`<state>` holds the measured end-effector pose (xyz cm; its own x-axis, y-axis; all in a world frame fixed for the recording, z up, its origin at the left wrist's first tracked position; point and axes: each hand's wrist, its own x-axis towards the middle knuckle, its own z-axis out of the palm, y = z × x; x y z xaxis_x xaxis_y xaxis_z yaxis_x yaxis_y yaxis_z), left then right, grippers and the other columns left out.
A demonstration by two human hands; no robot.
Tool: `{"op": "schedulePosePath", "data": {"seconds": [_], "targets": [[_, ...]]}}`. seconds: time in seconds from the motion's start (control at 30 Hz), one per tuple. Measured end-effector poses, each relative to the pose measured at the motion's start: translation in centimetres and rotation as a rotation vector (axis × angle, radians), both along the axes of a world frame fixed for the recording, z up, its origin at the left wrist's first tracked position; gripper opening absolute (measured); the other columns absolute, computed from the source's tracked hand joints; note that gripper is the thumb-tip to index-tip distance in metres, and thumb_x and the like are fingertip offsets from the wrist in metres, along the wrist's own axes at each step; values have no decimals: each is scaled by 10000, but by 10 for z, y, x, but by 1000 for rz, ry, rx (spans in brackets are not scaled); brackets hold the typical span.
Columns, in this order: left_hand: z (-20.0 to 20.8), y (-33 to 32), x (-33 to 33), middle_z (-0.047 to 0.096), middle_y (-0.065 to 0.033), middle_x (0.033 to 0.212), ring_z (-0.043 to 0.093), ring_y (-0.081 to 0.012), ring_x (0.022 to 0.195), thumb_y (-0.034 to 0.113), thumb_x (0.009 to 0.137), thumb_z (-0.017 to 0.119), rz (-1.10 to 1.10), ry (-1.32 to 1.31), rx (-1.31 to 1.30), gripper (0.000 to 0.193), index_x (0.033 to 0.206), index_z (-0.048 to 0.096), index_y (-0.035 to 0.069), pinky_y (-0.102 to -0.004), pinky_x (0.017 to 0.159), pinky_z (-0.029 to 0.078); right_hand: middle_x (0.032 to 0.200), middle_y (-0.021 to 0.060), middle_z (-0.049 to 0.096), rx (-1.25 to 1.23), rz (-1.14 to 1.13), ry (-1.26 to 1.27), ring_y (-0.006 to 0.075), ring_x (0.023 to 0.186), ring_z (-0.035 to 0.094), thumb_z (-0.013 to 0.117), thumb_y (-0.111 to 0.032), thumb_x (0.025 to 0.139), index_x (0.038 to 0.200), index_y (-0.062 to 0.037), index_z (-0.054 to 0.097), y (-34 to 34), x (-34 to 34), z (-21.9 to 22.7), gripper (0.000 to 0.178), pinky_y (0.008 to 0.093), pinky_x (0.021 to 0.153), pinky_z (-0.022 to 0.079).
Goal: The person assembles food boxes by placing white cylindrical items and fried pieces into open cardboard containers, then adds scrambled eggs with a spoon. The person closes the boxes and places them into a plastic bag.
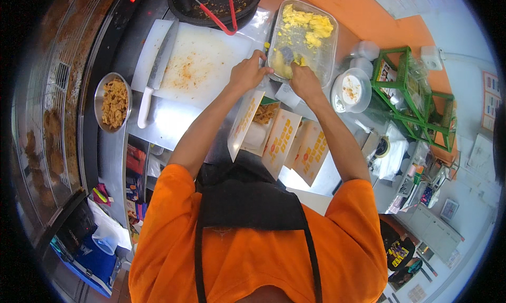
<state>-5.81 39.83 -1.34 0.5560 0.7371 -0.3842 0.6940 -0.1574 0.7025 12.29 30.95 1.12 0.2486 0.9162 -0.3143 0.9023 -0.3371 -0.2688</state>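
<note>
A clear plastic tray [334,50] with yellow, scrambled-egg-like food [311,26] stands at the far middle. My left hand [249,74] is at its near left corner, thumb and finger against the rim. My right hand [307,83] reaches over the near edge with fingers closed. Beside those fingers is a grey, spoon-like utensil [286,53], its handle hidden. Below my hands stand open, printed cardboard boxes [280,139]. In the left one lie browned, shredded food [266,113] and a white wrapped portion [255,135].
A knife [160,60] lies across the stained white cutting board [211,44]. Left of it stands a metal bowl [97,103] of browned food. Red-handled tongs [226,29] rest on a black pan [176,10]. A round clear container [363,94] and green baskets [416,102] stand right.
</note>
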Motion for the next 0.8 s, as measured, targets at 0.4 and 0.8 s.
{"op": "schedulePosePath", "data": {"seconds": [0.4,0.8], "targets": [[-26,2,23,678,-195,943,658,-386,943,514,825,688,157,-130,-75,600,1149,465,62,-453,781,491,682,16,558,-124,-208,768,93,577,461,516,-91,949,1129,26,667,6,56,-11,262,269,524,379],[-21,10,28,677,-209,994,663,-333,968,505,734,775,173,-85,-121,684,1111,542,-16,-409,849,500,668,-13,526,-181,-331,888,86,553,443,535,-122,955,1167,9,663,-6,64,1,280,263,480,359]]}}
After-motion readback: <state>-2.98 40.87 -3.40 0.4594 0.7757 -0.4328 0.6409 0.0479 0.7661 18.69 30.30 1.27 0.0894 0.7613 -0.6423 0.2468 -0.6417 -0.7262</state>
